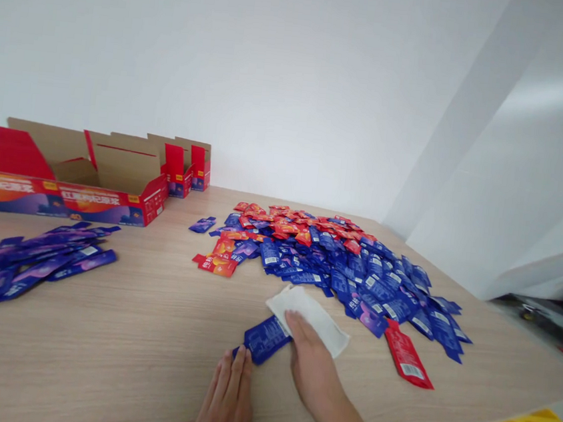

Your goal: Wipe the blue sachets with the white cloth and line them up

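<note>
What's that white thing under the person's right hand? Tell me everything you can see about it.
The white pad is a plain, soft-looking rectangle, possibly paper or fabric, with no visible printing. It lies flat and slightly crumpled at an angle on the wooden table, beside the sachet pile. The right hand's fingertips rest on its near edge, and a blue sachet lies just off its lower-left end.

Glossy plastic sachets (335, 270) lie on a matt wood-grain tabletop (94, 366).

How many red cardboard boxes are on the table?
3: one large open box at left, a small box beside it, another beyond that, by the wall. More may hide behind them.
</note>
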`<state>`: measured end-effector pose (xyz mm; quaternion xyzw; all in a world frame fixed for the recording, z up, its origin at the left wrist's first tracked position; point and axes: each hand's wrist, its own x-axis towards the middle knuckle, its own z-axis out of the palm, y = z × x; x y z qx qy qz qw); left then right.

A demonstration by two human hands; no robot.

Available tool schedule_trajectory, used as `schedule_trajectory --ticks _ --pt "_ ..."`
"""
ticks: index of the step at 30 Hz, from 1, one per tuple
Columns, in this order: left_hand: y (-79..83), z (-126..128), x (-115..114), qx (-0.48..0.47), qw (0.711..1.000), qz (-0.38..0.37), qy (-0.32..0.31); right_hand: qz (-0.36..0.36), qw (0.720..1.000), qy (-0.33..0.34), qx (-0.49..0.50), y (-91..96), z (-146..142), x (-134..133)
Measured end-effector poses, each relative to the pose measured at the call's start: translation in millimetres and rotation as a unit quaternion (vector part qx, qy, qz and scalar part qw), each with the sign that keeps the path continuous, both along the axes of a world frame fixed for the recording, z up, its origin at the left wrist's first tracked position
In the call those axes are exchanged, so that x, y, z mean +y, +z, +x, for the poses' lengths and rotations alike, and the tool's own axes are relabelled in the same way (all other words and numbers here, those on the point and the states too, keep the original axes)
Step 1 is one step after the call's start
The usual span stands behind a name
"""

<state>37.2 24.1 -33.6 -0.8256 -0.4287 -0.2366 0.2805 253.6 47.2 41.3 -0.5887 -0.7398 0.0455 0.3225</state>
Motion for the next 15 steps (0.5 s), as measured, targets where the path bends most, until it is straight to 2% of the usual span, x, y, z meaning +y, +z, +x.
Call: schedule_trajectory --ticks 2,3,6,8,10,13,15 --pt "0.8 2 0 -0.015 1.000 0.007 0.006 0.010 0.999 -0.047 0.001 0.1 4 2" --pt "0.5 2 0 -0.012 1.000 0.018 0.004 0.015 0.999 -0.036 0.002 -0.6 -1 0" --pt "-0.9 1 2 0.013 0.999 0.053 -0.007 0.013 0.998 0.068 0.013 -5.2 -29 -7" --pt "-0.4 1 2 0.008 0.999 0.048 -0.004 0.006 0.993 0.117 0.020 -6.0 -39 -8" --pt "0.7 2 1 -0.004 1.000 0.023 0.003 0.001 0.995 0.092 0.029 -2.5 -33 -2" --pt "0.4 5 0 -0.030 0.999 -0.003 0.010 0.001 0.999 0.008 0.046 6.0 -15 5" --pt "-2.2 6 0 -0.039 0.999 0.001 0.015 0.006 0.999 0.003 0.051 8.1 -17 3"
